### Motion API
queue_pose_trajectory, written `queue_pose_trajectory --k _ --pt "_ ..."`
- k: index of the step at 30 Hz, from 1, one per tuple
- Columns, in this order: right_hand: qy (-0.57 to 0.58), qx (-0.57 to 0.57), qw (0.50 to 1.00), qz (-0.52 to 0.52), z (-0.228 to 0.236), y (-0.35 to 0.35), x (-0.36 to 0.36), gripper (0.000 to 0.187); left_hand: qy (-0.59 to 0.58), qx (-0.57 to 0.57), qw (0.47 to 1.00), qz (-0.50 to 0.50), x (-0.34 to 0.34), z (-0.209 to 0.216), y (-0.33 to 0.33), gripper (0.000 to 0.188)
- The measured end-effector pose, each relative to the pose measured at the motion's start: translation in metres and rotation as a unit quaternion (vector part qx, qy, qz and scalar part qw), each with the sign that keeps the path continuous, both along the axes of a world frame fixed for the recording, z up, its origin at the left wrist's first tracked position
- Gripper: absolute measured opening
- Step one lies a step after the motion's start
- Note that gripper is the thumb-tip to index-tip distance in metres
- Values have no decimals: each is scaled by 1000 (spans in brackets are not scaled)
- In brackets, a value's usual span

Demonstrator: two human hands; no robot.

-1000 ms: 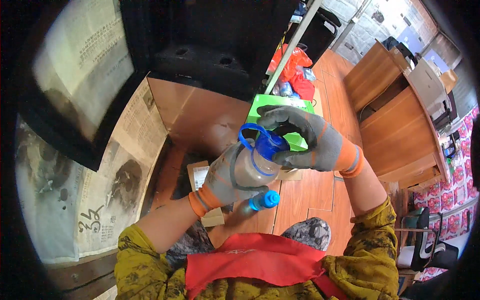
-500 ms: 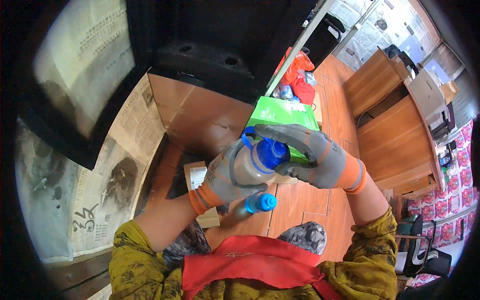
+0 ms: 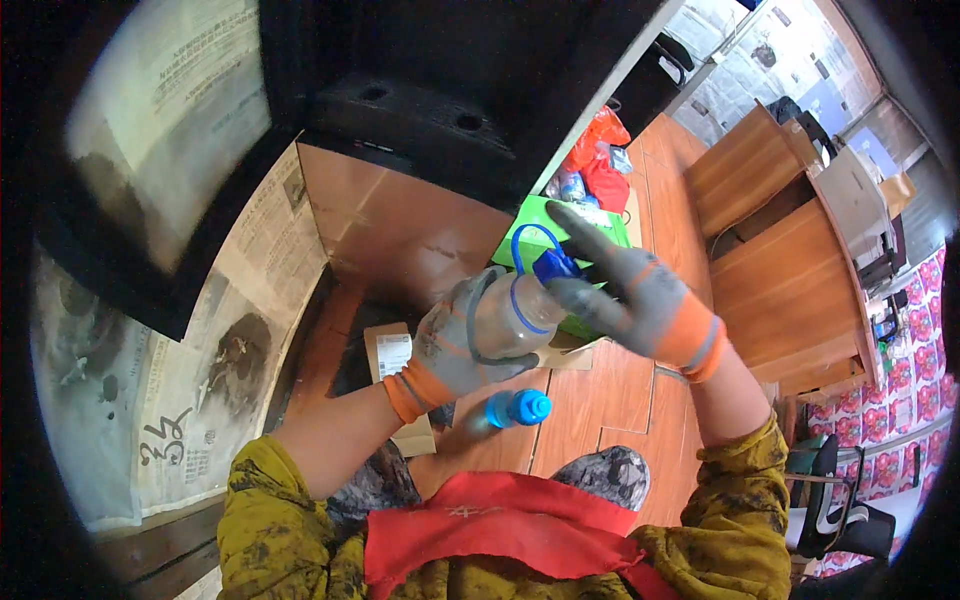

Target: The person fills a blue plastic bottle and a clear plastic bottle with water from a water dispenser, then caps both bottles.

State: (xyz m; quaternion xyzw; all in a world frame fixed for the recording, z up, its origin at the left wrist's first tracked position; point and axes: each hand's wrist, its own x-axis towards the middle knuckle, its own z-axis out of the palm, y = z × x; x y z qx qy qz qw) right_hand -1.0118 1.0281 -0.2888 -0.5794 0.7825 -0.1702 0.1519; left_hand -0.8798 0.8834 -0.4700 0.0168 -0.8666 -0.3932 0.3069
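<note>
A clear plastic bottle [image 3: 497, 318] with a blue ring round its neck is gripped in my left hand [image 3: 443, 338], which wears a grey and orange glove. Its blue cap [image 3: 552, 266], with a blue strap loop, is tilted up off the mouth. My right hand [image 3: 640, 305], gloved the same way, has the cap between thumb and fingers, one finger stretched outward. Some of those fingers are hidden. Below the bottle, a smaller bright blue bottle [image 3: 518, 408] is on the wooden floor.
Behind my hands is a green box [image 3: 618, 228], with red plastic bags [image 3: 603, 180] beyond it. A cardboard piece [image 3: 388, 350] is by my left wrist. A dark cabinet frame [image 3: 420, 110] rises ahead; wooden desks [image 3: 790, 290] and a chair [image 3: 840, 510] stand to the right.
My right hand has moved from wrapping the cap on the bottle to lifting it off, tilted. The bottle's mouth now shows. My left hand keeps its hold.
</note>
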Motion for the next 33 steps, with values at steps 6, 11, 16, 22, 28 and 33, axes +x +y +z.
queue_pose_trajectory --k 6,11,16,22,28,33 --pt "-100 -47 988 109 -2 8 -9 57 42 109 993 -2 0 -19 0 96" --pt "2 -103 985 135 -10 3 -5 69 22 21 1000 -4 0 -9 -4 95" --pt "56 -77 983 154 -10 0 -1 68 52 17 998 -5 0 -9 -4 96" --pt "70 -22 979 188 1 -2 -2 67 48 47 998 18 9 -6 -1 99" --pt "99 16 975 199 9 -3 1 66 42 37 998 -8 7 6 0 94" --pt "180 20 963 200 10 -5 10 68 93 17 995 12 9 11 6 88"
